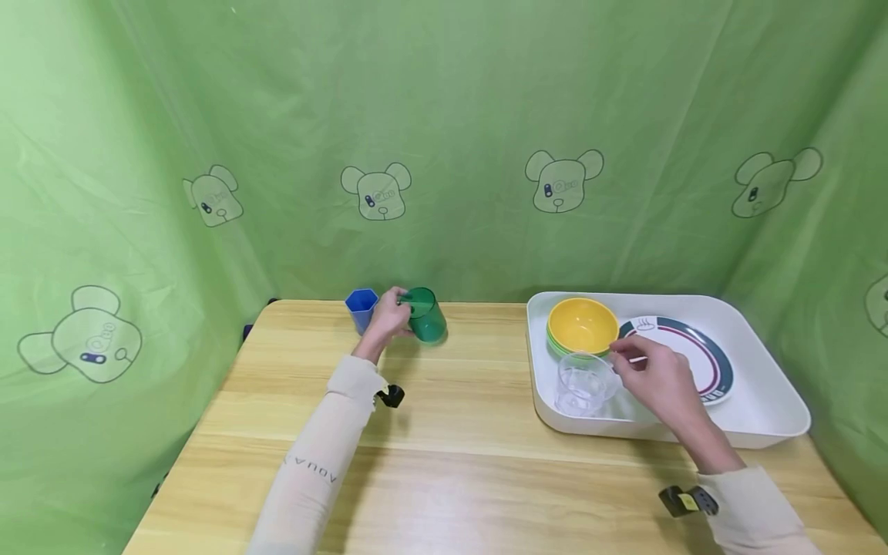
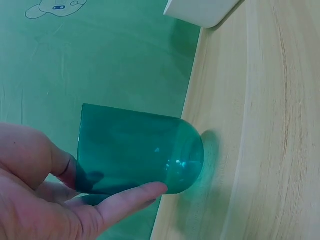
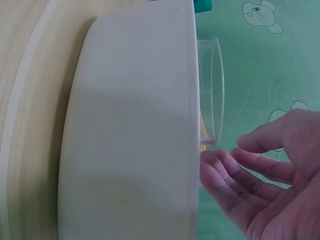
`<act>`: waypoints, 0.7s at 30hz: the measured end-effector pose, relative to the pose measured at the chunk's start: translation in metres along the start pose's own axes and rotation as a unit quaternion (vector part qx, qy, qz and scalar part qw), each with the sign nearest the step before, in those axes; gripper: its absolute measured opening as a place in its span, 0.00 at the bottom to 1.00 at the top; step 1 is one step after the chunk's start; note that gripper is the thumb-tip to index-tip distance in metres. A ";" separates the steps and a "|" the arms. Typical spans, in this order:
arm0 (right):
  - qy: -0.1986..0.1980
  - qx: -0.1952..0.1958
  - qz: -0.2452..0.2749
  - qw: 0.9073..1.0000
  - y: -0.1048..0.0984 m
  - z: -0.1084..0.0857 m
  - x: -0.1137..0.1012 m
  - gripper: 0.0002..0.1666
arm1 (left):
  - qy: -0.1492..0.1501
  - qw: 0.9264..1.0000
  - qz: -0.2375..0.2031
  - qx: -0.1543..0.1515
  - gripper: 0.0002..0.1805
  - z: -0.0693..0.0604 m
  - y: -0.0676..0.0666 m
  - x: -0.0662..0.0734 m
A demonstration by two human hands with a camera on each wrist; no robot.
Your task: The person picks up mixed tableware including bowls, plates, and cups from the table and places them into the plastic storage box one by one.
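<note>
On the left of the table, in the head view, my left hand grips a see-through green cup. The left wrist view shows the thumb along the side of the green cup, its rounded base close to the tabletop; I cannot tell whether they touch. Just left of that hand stands a blue angular cup. My right hand hovers over the white tray, beside a clear cup. In the right wrist view its thumb and fingers are apart, near the clear cup, with nothing between them.
Inside the tray, a yellow bowl sits on a green bowl behind the clear cup. A white plate with a dark green and red rim lies to their right. Green curtains surround the wooden table.
</note>
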State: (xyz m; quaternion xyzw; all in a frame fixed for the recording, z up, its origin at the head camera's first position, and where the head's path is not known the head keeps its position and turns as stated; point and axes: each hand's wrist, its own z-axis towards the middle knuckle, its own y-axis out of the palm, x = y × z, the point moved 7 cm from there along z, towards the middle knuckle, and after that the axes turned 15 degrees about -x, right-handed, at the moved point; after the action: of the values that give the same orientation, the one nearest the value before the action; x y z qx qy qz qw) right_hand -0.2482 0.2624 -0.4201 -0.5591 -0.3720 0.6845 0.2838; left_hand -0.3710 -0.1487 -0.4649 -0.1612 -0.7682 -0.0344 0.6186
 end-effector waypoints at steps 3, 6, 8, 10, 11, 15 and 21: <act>-0.001 0.001 0.000 1.000 -0.001 -0.001 0.001 0.10 | 0.007 1.000 0.011 0.002 0.23 -0.002 0.000 0.002; -0.005 0.003 0.001 1.000 -0.003 -0.001 0.001 0.09 | 0.017 1.000 0.026 0.002 0.21 -0.005 0.001 0.005; -0.009 0.005 0.002 1.000 -0.004 -0.001 0.000 0.09 | 0.024 0.999 0.038 0.001 0.21 -0.007 0.002 0.008; -0.013 0.006 0.001 1.000 -0.005 0.000 -0.001 0.10 | 0.030 0.998 0.048 -0.002 0.20 -0.010 0.004 0.011; -0.013 0.006 0.002 1.000 -0.005 0.000 -0.002 0.10 | 0.033 0.998 0.051 -0.005 0.20 -0.011 0.004 0.013; -0.011 0.004 0.001 1.000 -0.007 0.002 -0.003 0.12 | 0.037 0.997 0.060 -0.020 0.20 -0.016 0.009 0.021; -0.008 0.007 0.002 1.000 -0.010 0.003 -0.005 0.12 | 0.031 0.996 0.074 -0.043 0.20 -0.019 0.015 0.025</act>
State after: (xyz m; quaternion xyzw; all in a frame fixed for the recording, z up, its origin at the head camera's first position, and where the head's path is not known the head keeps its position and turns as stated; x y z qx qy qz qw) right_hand -0.2506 0.2628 -0.4089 -0.5522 -0.3682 0.6921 0.2835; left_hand -0.3530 -0.1340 -0.4385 -0.2424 -0.7328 -0.0265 0.6353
